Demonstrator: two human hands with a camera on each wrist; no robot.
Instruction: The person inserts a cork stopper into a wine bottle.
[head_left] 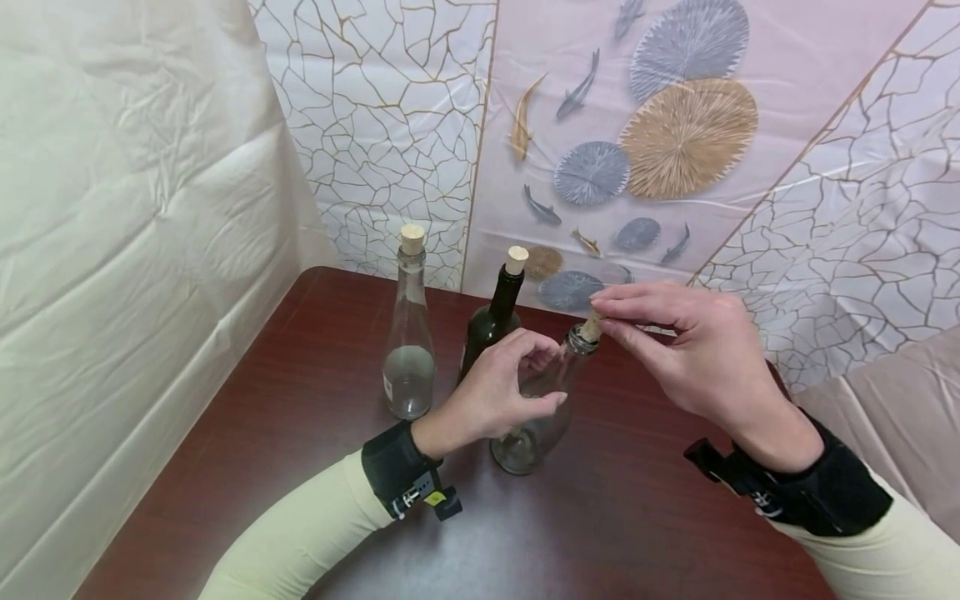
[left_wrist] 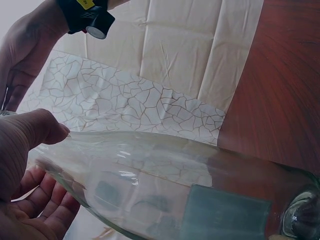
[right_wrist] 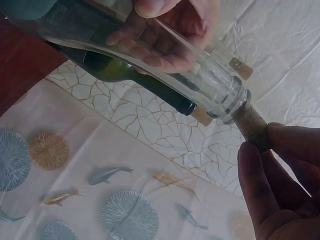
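A clear glass bottle stands at the front of a small group on the table, its mouth toward my right hand. My left hand is curled around its shoulder, thumb on the near side and fingers behind the glass. With thumb and fingertips my right hand pinches a cork. The right wrist view shows the lower end of this cork at the bottle's mouth; how deep it sits is hard to tell. In the left wrist view the clear bottle runs sideways past my left hand.
Behind the left hand is a dark green bottle with a cork in its mouth. Further left a second clear bottle also carries a cork. The reddish-brown table meets a patterned cloth at the back.
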